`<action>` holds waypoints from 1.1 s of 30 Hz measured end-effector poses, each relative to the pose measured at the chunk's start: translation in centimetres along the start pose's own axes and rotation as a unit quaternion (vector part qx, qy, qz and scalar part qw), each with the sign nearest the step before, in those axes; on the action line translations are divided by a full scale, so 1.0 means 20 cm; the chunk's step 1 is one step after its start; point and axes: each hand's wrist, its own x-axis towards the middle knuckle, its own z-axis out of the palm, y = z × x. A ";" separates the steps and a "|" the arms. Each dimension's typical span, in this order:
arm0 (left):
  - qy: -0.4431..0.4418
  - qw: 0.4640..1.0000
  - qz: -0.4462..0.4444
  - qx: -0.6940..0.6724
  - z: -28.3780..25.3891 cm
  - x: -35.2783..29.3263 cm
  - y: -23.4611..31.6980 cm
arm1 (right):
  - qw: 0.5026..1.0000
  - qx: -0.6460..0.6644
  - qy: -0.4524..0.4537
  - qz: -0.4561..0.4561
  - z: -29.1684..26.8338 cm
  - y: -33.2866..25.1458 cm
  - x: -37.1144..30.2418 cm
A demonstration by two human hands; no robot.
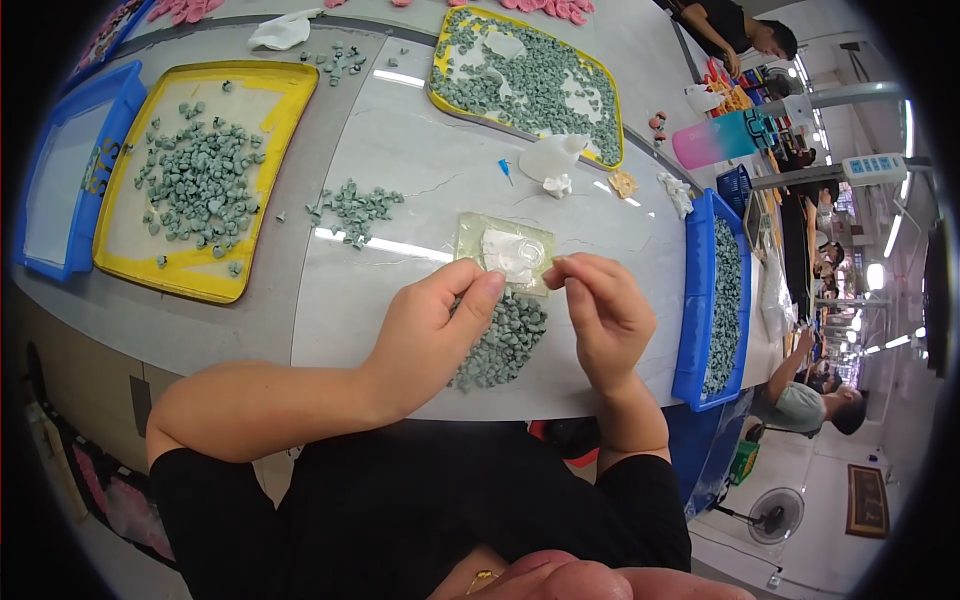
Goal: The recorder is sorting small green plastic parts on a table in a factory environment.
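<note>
My left hand [425, 325] is closed in a pinch, its thumb laid against the curled index finger; whatever it grips is hidden. My right hand [608, 310] has its thumb and fingertips drawn together, and anything between them is too small to name. Between the two hands lies a flat, clear greenish square slab [472, 238] with a white patch [510, 255] on it. A heap of small grey-green pieces [505, 345] spreads on the table below the slab, partly behind my left hand.
A yellow-edged tray [185, 285] of grey-green pieces stands left, another yellow-edged tray [437, 85] at the back. A blue bin [690, 350] of pieces is at right. A smaller pile [355, 212], a blue dispensing tip [505, 168], crumpled tissue [558, 185] and a pink-blue bottle [715, 140] stand around.
</note>
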 end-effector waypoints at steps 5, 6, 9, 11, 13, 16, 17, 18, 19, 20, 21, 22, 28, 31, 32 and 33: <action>-0.017 0.999 -0.028 -0.038 0.02 0.01 0.00 | 0.998 0.036 0.041 0.033 -0.02 0.00 0.00; -0.017 0.999 -0.029 -0.038 0.02 0.01 0.00 | 0.998 0.037 0.042 0.030 -0.03 0.01 0.00; -0.026 0.998 -0.048 -0.045 0.03 0.01 0.00 | 0.999 0.000 0.041 0.020 -0.05 0.01 0.00; -0.026 0.998 -0.043 -0.044 0.03 0.01 -0.01 | 0.998 -0.016 0.051 0.025 -0.06 0.01 0.01; -0.021 0.998 -0.044 -0.036 0.03 0.02 -0.01 | 0.997 -0.033 0.063 0.031 -0.08 0.02 0.02; -0.034 0.999 -0.026 0.029 0.04 0.04 -0.04 | 0.988 -0.140 0.042 0.039 -0.19 0.05 0.04; -0.050 0.995 -0.006 0.084 0.04 0.04 -0.05 | 0.974 -0.208 0.002 0.087 -0.24 0.06 0.04; -0.057 0.995 -0.006 0.084 0.05 0.04 -0.05 | 0.952 -0.273 -0.038 0.135 -0.29 0.06 0.05; -0.076 0.990 -0.035 0.114 0.07 0.05 -0.05 | 0.940 -0.296 -0.058 0.158 -0.36 0.12 0.02; -0.087 0.984 -0.062 0.144 0.08 0.04 -0.04 | 0.939 -0.298 -0.054 0.161 -0.41 0.14 0.01; -0.091 0.983 -0.063 0.145 0.09 0.04 -0.04 | 0.923 -0.330 -0.107 0.169 -0.47 0.15 -0.01; -0.084 0.982 -0.043 0.161 0.10 0.04 -0.05 | 0.902 -0.360 -0.160 0.177 -0.50 0.16 -0.02; -0.078 0.982 -0.173 0.001 0.11 0.11 -0.01 | 0.866 -0.347 -0.237 0.272 -0.53 0.19 -0.07; -0.068 0.964 -0.221 -0.134 0.10 0.13 -0.01 | 0.862 -0.365 -0.255 0.242 -0.51 0.22 -0.08; -0.066 0.964 -0.203 -0.160 0.09 0.14 -0.01 | 0.863 -0.362 -0.255 0.243 -0.50 0.23 -0.09; -0.065 0.964 -0.205 -0.158 0.09 0.14 -0.01 | 0.868 -0.355 -0.252 0.240 -0.49 0.23 -0.09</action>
